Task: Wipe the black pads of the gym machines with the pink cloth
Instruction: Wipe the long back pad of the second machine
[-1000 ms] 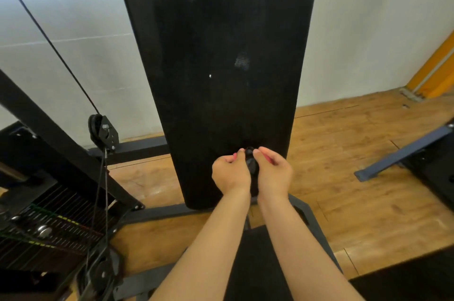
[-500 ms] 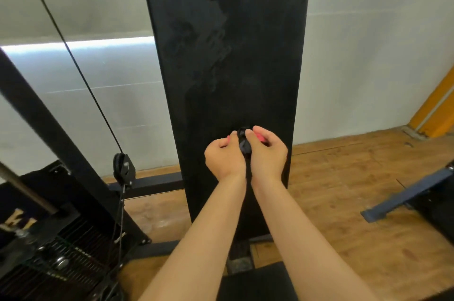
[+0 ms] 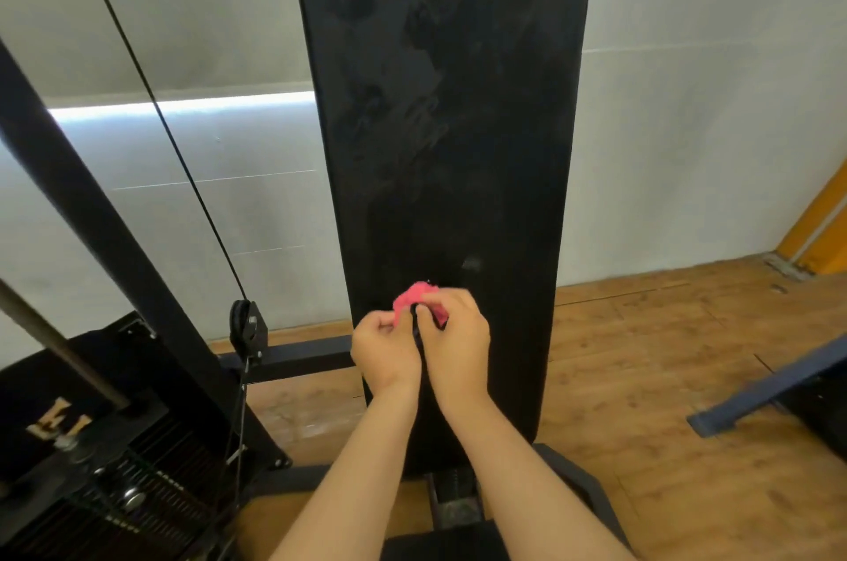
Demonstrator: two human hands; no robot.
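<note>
Both hands meet in front of the lower part of the tall black pad (image 3: 449, 125), which stands upright. The left hand (image 3: 385, 347) has its fingers curled and pinches the bunched pink cloth (image 3: 409, 298); the right hand (image 3: 458, 345) curls round the cloth's other side. The cloth sits low on the pad's face, near its middle line; whether it touches the pad I cannot tell. Dull smears mark the pad higher up. Left of the pad a thin cable (image 3: 151, 97) slants down to a pulley (image 3: 247, 327); the wooden floor (image 3: 664, 377) lies to the pad's right
</note>
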